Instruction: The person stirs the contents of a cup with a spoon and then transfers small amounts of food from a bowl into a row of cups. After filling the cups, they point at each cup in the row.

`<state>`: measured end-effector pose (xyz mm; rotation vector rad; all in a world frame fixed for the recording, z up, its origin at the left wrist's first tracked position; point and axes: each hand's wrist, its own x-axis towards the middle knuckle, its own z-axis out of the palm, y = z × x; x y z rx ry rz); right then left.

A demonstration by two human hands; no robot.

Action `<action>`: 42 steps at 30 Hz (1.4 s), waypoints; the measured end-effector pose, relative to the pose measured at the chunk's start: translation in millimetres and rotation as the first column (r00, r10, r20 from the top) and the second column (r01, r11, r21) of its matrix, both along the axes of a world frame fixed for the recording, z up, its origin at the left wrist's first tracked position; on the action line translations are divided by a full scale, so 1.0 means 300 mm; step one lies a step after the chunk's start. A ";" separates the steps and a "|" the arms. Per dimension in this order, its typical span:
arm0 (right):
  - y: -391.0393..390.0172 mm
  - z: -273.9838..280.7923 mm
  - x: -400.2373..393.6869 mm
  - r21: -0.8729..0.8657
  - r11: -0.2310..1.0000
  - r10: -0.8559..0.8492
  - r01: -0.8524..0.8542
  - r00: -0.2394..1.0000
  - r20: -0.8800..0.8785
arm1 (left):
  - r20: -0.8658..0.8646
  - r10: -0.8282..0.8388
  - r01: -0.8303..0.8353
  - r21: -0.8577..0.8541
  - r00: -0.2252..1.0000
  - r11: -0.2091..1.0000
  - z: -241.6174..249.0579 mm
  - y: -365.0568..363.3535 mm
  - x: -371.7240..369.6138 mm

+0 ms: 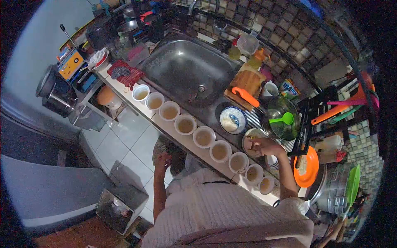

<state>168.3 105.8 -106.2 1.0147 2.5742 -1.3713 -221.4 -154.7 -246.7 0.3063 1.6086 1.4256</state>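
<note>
My right hand reaches into a small bowl on the counter, its fingers bunched together at the contents; what they pinch is too small to make out. My left hand hangs beside my body over the floor, fingers loosely bent and apart, with nothing seen in it. Several plastic cups of yellowish-brown liquid, one of them a cup near the middle, stand in a row along the counter's front edge. A blue-and-white bowl with something white in it sits beside the small bowl.
Behind the cups is a steel sink. A wooden cutting board carries an orange-handled tool. Right of it are a metal bowl with a green spoon, an orange plate and a large pot.
</note>
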 end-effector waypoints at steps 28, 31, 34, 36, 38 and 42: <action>0.070 0.226 -1.198 0.665 0.714 0.459 -0.219 0.863 -0.209 | 0.064 0.219 -0.212 -0.098 0.974 0.972 -0.176 -0.181 -0.053; 0.051 0.209 -1.220 0.594 0.784 0.371 -0.182 0.904 -0.212 | 0.077 0.280 -0.270 -0.116 0.957 0.956 -0.192 -0.187 -0.059; 0.051 0.196 -1.228 0.698 0.696 0.414 -0.167 0.887 -0.201 | 0.101 0.293 -0.275 -0.161 0.951 0.948 -0.233 -0.187 -0.068; 0.059 0.186 -1.232 0.680 0.702 0.380 -0.214 0.919 -0.104 | 0.119 0.295 -0.274 -0.163 0.948 0.948 -0.275 -0.197 -0.071; 0.066 0.175 -1.227 0.659 0.723 0.392 -0.206 0.908 -0.146 | 0.187 0.220 -0.199 -0.125 0.957 0.972 -0.301 -0.202 -0.079; 0.060 0.155 -1.218 0.650 0.739 0.376 -0.176 0.909 -0.181 | 0.154 0.206 -0.186 -0.138 0.966 0.973 -0.281 -0.205 -0.070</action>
